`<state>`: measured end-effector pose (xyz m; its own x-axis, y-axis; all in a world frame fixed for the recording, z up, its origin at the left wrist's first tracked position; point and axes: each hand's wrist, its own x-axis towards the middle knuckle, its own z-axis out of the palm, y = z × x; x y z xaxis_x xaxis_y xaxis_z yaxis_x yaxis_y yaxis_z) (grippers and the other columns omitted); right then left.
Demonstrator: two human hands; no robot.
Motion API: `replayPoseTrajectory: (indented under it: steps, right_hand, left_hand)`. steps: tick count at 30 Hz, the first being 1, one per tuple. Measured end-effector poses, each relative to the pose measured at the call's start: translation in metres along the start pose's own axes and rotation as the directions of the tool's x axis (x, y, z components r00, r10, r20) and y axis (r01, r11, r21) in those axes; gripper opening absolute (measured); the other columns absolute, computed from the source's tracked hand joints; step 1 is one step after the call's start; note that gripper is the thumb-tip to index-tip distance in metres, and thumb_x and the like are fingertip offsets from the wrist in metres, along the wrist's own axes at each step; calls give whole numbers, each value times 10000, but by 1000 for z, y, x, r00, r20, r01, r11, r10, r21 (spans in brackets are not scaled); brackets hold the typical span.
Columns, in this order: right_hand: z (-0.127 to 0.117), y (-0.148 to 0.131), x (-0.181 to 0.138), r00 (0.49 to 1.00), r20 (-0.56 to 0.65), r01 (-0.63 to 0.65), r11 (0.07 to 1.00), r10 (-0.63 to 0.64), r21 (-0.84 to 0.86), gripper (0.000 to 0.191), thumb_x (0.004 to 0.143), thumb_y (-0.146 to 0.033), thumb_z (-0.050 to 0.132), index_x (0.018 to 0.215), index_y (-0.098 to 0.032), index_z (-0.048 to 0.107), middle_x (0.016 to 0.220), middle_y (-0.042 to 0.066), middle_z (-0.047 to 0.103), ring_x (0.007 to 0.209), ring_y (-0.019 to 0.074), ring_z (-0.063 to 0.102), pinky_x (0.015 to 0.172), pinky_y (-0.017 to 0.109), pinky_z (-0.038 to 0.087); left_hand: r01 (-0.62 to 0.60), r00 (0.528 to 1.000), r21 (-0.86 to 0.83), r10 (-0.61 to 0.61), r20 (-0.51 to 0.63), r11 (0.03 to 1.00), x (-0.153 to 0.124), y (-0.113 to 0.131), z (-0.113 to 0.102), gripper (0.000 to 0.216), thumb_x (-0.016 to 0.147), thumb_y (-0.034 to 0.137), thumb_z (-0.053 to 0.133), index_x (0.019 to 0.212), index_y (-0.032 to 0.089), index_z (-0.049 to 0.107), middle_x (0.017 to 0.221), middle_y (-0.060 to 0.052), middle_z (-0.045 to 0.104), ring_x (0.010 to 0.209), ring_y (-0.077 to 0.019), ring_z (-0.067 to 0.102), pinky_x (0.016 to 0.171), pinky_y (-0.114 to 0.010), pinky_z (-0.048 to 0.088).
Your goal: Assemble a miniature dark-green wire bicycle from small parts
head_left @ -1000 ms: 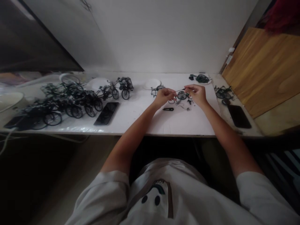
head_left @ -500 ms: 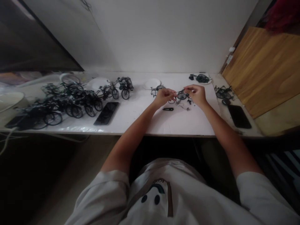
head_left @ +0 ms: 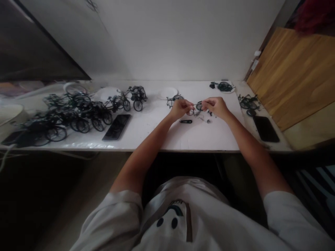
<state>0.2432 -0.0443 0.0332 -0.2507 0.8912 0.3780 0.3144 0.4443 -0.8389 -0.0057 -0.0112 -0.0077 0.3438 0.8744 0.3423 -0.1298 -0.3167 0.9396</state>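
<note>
My left hand (head_left: 181,108) pinches a thin, small model bicycle part between thumb and fingertips. Opposite it, my right hand (head_left: 216,106) is closed in a pinch at the other side of the gap, its fingertips at the same small parts. A miniature wheel (head_left: 199,106) shows between the two hands, partly covered by the right fingers; whether it is held or lies on the table I cannot tell. Below the hands are small loose pieces (head_left: 208,121) and a black flat-handled item (head_left: 186,121). Behind my left hand stands a partial model bicycle (head_left: 172,101).
Many assembled model bicycles (head_left: 83,113) crowd the left of the white table (head_left: 167,137). A phone (head_left: 117,127) lies beside them, another phone (head_left: 266,129) at the right. White plates (head_left: 167,92) stand along the back; one holds green parts (head_left: 225,86). A wooden board (head_left: 295,73) leans at right.
My right hand has moved slightly left and down, closer to my left hand, and now covers more of the wheel. The view has shifted a little.
</note>
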Motion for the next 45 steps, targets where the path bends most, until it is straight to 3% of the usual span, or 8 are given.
replayPoseTrajectory:
  steps: [9, 13, 16, 24, 27, 34, 39, 45]
  right_hand:
    - [2, -2, -2, 997, 82, 3, 988, 10, -156, 677, 953, -835, 594, 800, -189, 727, 589, 25, 677, 519, 132, 552, 586, 291, 445]
    - [7, 1, -2, 998, 62, -15, 987, 26, -163, 759, 976, -904, 437, 679, -224, 600, 512, 8, 581, 504, 143, 526, 612, 312, 431]
    - [10, 3, -2, 997, 65, -37, 990, 46, -134, 765, 973, -932, 365, 715, -246, 581, 526, -3, 547, 529, 159, 522, 637, 329, 440]
    - [12, 4, -2, 992, 96, 92, 980, -76, -176, 471, 1000, -726, 584, 977, -255, 575, 908, 8, 638, 794, 177, 538, 755, 314, 428]
    - [13, 3, -2, 989, 126, 98, 977, -75, -188, 467, 1029, -711, 531, 936, -253, 551, 813, -15, 582, 736, 163, 493, 712, 302, 394]
    - [13, -6, -4, 989, 144, 49, 980, -21, -193, 715, 998, -862, 426, 729, -223, 600, 629, -12, 511, 606, 150, 445, 635, 321, 352]
    - [11, -4, -6, 988, 143, -53, 996, 63, -71, 498, 1001, -764, 564, 982, -266, 561, 672, -54, 526, 617, 149, 474, 633, 298, 384]
    - [12, 2, -5, 991, 125, -28, 997, 36, -70, 420, 982, -684, 599, 988, -280, 483, 741, -40, 561, 665, 164, 508, 658, 313, 412]
  left_hand:
    - [9, 1000, -15, -9, 14, 1000, 0, -6, 0, 489, 667, 454, 1028, 833, 110, 722, 749, -89, 784, 479, -89, 624, 455, -220, 503]
    - [34, 998, 8, -34, 45, 999, -3, -1, 3, 515, 659, 493, 1028, 827, 122, 713, 751, -68, 778, 473, -76, 610, 468, -214, 493]
    - [31, 999, 6, -31, 40, 1000, -5, 2, 5, 548, 650, 530, 1024, 840, 120, 713, 761, -73, 780, 485, -77, 612, 479, -218, 501]
    - [-1, 1000, -11, 1, -3, 1000, -3, 4, 5, 592, 657, 585, 1007, 859, 117, 705, 784, -97, 789, 487, -83, 606, 486, -237, 513]
    - [-17, 1000, -5, 17, -9, 1000, -3, 4, 4, 525, 691, 548, 997, 815, 138, 694, 781, -73, 784, 509, -80, 606, 503, -233, 514]
    - [-14, 1000, 82, 14, 4, 997, -7, 10, 10, 465, 720, 513, 972, 809, 131, 723, 744, -69, 762, 471, -71, 561, 462, -226, 460]
    - [-24, 1000, 117, 22, 16, 993, -8, 13, 12, 379, 787, 460, 931, 842, 141, 734, 754, -65, 765, 486, -67, 552, 477, -215, 443]
    - [18, 999, 113, -23, 38, 993, -6, 6, 6, 313, 801, 375, 907, 866, 138, 713, 808, -83, 783, 503, -72, 584, 498, -226, 493]
